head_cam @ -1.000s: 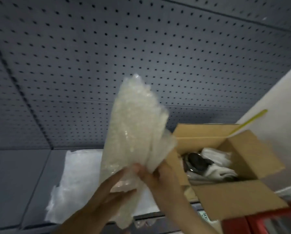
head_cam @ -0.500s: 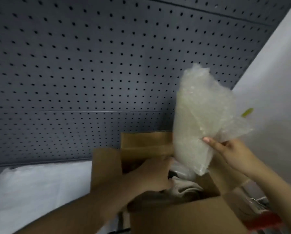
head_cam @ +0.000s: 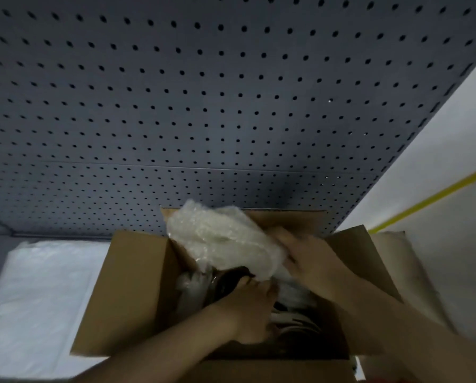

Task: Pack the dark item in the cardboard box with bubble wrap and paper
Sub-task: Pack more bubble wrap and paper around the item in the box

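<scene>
An open cardboard box (head_cam: pixel 126 297) fills the lower middle of the head view, flaps spread out. A folded wad of bubble wrap (head_cam: pixel 220 239) sits half inside it, against the back left corner. My right hand (head_cam: pixel 311 261) grips the wad's right side and presses it down. My left hand (head_cam: pixel 252 308) is deep in the box, fingers on the dark item (head_cam: pixel 227 283), which shows only as a dark shiny patch. White paper (head_cam: pixel 191 286) lies crumpled around it. Most of the item is hidden by the wad and my hands.
A sheet of white bubble wrap (head_cam: pixel 38 297) lies flat on the shelf left of the box. A grey pegboard (head_cam: pixel 203 106) rises right behind. A white wall with a yellow stripe (head_cam: pixel 430 200) stands to the right.
My right hand has brought the bubble wrap down from above the box into its opening. My left hand has gone deeper inside. The view has tilted down over the box.
</scene>
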A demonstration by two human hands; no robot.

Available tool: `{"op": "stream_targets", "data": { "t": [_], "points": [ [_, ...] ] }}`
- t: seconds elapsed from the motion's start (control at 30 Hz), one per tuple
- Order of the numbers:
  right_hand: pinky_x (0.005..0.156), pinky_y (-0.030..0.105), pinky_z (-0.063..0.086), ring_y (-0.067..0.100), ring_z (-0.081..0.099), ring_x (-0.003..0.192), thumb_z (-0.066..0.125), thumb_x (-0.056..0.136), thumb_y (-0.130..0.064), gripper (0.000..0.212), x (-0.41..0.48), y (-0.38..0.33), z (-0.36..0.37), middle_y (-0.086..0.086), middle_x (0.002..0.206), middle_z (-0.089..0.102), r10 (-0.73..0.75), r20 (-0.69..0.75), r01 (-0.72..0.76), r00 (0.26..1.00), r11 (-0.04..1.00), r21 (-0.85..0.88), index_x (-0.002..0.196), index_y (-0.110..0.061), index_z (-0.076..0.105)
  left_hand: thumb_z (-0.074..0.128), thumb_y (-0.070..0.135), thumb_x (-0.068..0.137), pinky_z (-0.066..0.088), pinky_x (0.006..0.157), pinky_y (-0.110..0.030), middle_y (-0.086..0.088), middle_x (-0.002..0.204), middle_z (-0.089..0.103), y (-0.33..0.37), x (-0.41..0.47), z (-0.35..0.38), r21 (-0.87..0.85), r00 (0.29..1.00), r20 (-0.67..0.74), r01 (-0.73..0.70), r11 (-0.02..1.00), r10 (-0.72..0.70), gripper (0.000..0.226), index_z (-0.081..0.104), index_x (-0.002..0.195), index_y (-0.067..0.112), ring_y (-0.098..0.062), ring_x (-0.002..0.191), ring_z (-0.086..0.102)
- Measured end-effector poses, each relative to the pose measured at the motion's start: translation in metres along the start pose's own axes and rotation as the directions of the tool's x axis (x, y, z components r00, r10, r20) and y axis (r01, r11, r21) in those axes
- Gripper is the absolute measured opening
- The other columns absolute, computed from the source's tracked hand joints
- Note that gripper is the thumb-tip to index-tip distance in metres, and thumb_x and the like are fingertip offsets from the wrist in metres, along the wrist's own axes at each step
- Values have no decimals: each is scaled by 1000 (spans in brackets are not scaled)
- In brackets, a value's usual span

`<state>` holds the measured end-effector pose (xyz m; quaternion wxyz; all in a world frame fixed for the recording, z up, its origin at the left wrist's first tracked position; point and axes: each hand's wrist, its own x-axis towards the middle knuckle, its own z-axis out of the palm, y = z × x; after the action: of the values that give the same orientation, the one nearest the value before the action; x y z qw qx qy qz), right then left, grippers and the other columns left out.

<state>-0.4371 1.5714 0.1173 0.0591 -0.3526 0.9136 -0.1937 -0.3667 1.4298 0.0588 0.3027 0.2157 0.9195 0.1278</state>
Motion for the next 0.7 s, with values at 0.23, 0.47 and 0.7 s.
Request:
{"op": "stream_targets", "data": {
  "t": [0.23,0.47,0.7],
  "points": [
    [64,40,56,30,66,87,43,83,-39,47,13,7,23,8,109,67,38,-72,-42,997,997,-65,126,-25,54,45,18,95,45,101,-39,-7,124,63,-38,-28,-8,-430,864,-336,214,877,-376,30,63,119,18,-22,114,58],
    [69,36,52,27,64,94,52,91,-28,42,26,9,32,6,119,60,95,-69,-104,993,986,-134,133,-26,49,57,46,87,33,108,-49,-2,147,35,-60,-23,1,-500,854,-131,382,777,-504,70,22,142,22,-28,131,39],
    [60,31,48,29,66,82,51,90,-31,41,33,-4,35,8,108,63,104,7,-97,995,948,-304,130,-25,50,62,35,88,28,114,-38,-5,157,23,-60,-29,5,-480,920,-63,313,819,-388,81,12,151,27,-27,142,25]
  ]
}}
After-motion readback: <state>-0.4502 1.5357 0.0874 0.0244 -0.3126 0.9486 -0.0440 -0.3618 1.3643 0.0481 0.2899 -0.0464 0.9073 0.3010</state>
